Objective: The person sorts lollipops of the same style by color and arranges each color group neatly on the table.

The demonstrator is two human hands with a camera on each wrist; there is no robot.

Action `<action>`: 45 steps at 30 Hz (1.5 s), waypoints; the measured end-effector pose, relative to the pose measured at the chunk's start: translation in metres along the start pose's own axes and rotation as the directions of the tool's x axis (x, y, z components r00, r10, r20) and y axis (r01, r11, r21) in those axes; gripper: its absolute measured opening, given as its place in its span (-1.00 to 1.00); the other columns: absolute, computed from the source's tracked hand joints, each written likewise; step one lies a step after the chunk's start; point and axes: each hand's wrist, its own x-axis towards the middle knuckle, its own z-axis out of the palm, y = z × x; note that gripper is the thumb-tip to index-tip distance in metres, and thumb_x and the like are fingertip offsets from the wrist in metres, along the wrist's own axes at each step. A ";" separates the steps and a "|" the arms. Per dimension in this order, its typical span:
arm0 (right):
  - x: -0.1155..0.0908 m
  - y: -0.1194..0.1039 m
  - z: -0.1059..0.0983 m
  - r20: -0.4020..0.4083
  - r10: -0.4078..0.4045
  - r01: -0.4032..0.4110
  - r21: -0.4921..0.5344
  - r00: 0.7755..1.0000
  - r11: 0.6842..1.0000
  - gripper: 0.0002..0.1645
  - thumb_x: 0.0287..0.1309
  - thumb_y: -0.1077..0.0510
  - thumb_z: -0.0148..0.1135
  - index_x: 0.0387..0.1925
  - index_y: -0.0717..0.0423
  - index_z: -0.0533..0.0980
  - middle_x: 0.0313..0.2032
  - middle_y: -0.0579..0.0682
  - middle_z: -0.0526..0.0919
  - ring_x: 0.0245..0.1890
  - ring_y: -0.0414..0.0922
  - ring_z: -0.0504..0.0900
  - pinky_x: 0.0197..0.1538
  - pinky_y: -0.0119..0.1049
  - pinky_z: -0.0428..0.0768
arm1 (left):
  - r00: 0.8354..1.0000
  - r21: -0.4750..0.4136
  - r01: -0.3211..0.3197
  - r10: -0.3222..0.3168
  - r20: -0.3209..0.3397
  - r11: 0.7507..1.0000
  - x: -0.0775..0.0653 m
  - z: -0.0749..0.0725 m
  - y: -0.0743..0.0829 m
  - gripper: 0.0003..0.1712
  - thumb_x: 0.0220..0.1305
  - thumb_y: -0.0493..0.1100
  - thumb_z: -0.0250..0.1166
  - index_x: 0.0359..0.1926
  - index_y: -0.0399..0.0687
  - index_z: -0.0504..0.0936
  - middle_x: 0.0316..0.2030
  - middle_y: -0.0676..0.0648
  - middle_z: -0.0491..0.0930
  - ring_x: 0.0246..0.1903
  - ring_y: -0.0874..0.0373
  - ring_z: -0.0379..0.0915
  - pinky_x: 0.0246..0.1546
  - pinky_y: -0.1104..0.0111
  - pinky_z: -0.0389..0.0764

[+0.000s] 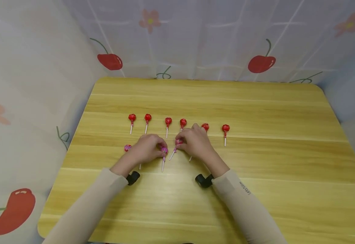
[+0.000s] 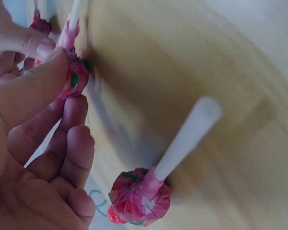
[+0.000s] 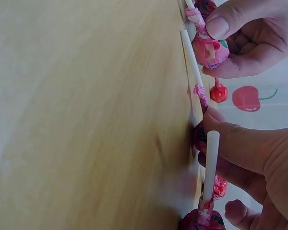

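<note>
My left hand (image 1: 147, 148) pinches a pink-wrapped lollipop (image 1: 164, 150) by its head, between thumb and fingers; its white stick points toward me. Close by on the right, my right hand (image 1: 196, 140) pinches another pink lollipop (image 1: 178, 142), partly covered by the fingers, its stick slanting down-left. In the left wrist view, one more pink lollipop (image 2: 140, 197) lies beside the left hand. A further pink-wrapped lollipop (image 3: 210, 184) appears near the right hand in the right wrist view. Each hand hides part of a lollipop beneath it in the head view.
Behind the hands, a row of several red lollipops, among them one at the left end (image 1: 132, 117) and one at the right end (image 1: 225, 128), lies on the wooden table (image 1: 272, 162). A pink lollipop (image 1: 127, 147) shows left of the left hand. Cherry-print curtains (image 1: 195, 40) border the table.
</note>
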 end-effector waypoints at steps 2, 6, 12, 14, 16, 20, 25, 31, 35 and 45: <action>0.000 0.000 -0.001 0.000 0.001 -0.001 0.004 1.000 1.000 -0.76 0.06 -0.09 0.49 -0.22 -0.16 0.73 -0.20 -0.25 0.76 -0.28 -0.08 0.34 -0.16 -0.19 0.20 | 1.000 0.001 -0.005 0.005 -0.008 1.000 0.000 0.001 0.001 -0.81 0.15 -0.04 0.48 -0.21 0.06 0.75 -0.22 0.08 0.72 -0.05 0.10 0.59 0.20 0.03 0.32; 0.000 0.000 -0.002 0.001 -0.003 0.003 0.007 1.000 1.000 -0.78 0.06 -0.07 0.49 -0.24 -0.16 0.73 -0.22 -0.25 0.75 -0.28 -0.08 0.35 -0.15 -0.19 0.21 | 1.000 -0.009 -0.005 0.005 -0.019 1.000 0.001 0.002 0.001 -0.81 0.14 -0.04 0.49 -0.22 0.06 0.75 -0.23 0.08 0.72 -0.04 0.10 0.59 0.21 0.04 0.33; 0.000 0.001 -0.003 0.012 -0.021 0.021 0.019 1.000 1.000 -0.79 0.07 -0.04 0.48 -0.21 -0.15 0.73 -0.17 -0.23 0.76 -0.25 -0.08 0.37 -0.15 -0.19 0.22 | 1.000 -0.035 0.015 -0.016 -0.015 0.999 0.001 0.003 0.000 -0.84 0.14 -0.03 0.49 -0.26 0.10 0.75 -0.26 0.12 0.73 -0.04 0.13 0.60 0.21 0.05 0.34; 0.000 0.002 -0.004 0.020 -0.026 0.025 0.035 0.999 0.999 -0.77 0.08 -0.03 0.48 -0.19 -0.15 0.74 -0.15 -0.22 0.76 -0.25 -0.09 0.37 -0.14 -0.19 0.22 | 1.000 -0.035 0.018 -0.018 -0.011 0.999 0.001 0.003 0.000 -0.83 0.14 -0.04 0.49 -0.24 0.08 0.75 -0.26 0.11 0.73 -0.04 0.12 0.60 0.20 0.05 0.35; 0.000 0.003 -0.006 0.030 -0.030 0.028 0.053 0.999 0.998 -0.75 0.09 -0.02 0.47 -0.15 -0.14 0.73 -0.13 -0.23 0.76 -0.24 -0.09 0.37 -0.13 -0.19 0.22 | 1.000 -0.031 0.021 -0.021 -0.008 0.999 0.001 0.003 0.000 -0.81 0.15 -0.03 0.48 -0.22 0.07 0.76 -0.24 0.10 0.73 -0.04 0.12 0.60 0.20 0.06 0.36; -0.003 0.007 -0.013 0.045 -0.045 0.040 0.098 0.998 0.994 -0.73 0.10 -0.03 0.47 -0.13 -0.13 0.73 -0.12 -0.25 0.75 -0.22 -0.10 0.38 -0.11 -0.20 0.23 | 1.000 -0.028 0.029 -0.029 -0.007 0.999 0.000 0.001 0.002 -0.78 0.15 -0.03 0.48 -0.19 0.05 0.76 -0.22 0.08 0.73 -0.05 0.12 0.59 0.19 0.07 0.37; -0.008 0.011 -0.018 0.072 -0.083 0.071 0.158 0.994 0.985 -0.76 0.10 0.00 0.47 -0.15 -0.14 0.74 -0.10 -0.25 0.75 -0.21 -0.10 0.39 -0.10 -0.22 0.25 | 0.999 -0.035 0.039 -0.039 -0.005 0.999 -0.002 0.001 0.002 -0.77 0.15 -0.03 0.48 -0.18 0.03 0.76 -0.21 0.06 0.73 -0.07 0.11 0.59 0.18 0.06 0.36; -0.019 0.016 -0.009 0.108 -0.086 0.067 0.168 0.990 0.984 -0.74 0.08 0.00 0.48 -0.14 -0.19 0.73 -0.10 -0.28 0.74 -0.24 -0.13 0.31 -0.12 -0.22 0.20 | 0.999 -0.041 0.035 -0.036 -0.014 0.999 -0.004 0.005 0.000 -0.78 0.14 -0.04 0.49 -0.20 0.03 0.76 -0.24 0.06 0.72 -0.11 0.12 0.59 0.16 0.05 0.34; -0.024 0.016 -0.003 0.111 -0.080 0.065 0.129 0.991 0.989 -0.75 0.08 -0.01 0.48 -0.15 -0.23 0.73 -0.08 -0.30 0.74 -0.25 -0.14 0.27 -0.13 -0.22 0.17 | 0.999 -0.048 0.037 -0.039 -0.025 0.998 -0.005 0.009 -0.001 -0.78 0.13 -0.04 0.50 -0.20 0.05 0.76 -0.25 0.08 0.71 -0.13 0.13 0.58 0.15 0.05 0.34; -0.028 0.011 0.000 0.061 -0.140 0.138 0.030 0.988 0.990 -0.76 0.06 -0.01 0.49 -0.17 -0.26 0.73 -0.09 -0.28 0.75 -0.29 -0.16 0.26 -0.18 -0.22 0.17 | 0.995 -0.047 0.043 -0.047 -0.089 0.998 -0.010 0.014 0.002 -0.81 0.11 -0.04 0.51 -0.23 0.10 0.76 -0.25 0.11 0.71 -0.10 0.14 0.58 0.13 0.04 0.33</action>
